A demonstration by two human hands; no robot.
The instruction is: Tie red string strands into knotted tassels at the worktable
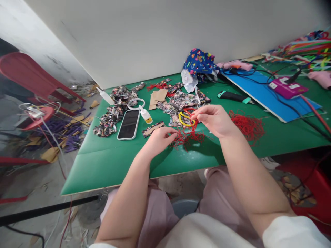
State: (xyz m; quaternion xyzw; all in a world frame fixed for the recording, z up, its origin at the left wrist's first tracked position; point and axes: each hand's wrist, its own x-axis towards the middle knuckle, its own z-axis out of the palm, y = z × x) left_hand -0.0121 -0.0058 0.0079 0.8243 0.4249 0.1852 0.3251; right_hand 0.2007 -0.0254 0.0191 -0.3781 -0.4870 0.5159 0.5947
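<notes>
1. Right hand (216,120): fingertips clamped on tangled thin red thread (193,135) between hands, apparently to raise it.
2. Left hand (162,138): at tangle's 9 o'clock, likely steadying; can't tell whether fingers grip.
3. Yellow-loop-handled tool (180,119): tangle's 12 o'clock, presumably within reach.

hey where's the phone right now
In the head view, the phone lies on the green table, left of the left hand and beside the small yellow-labelled bottle.
</notes>
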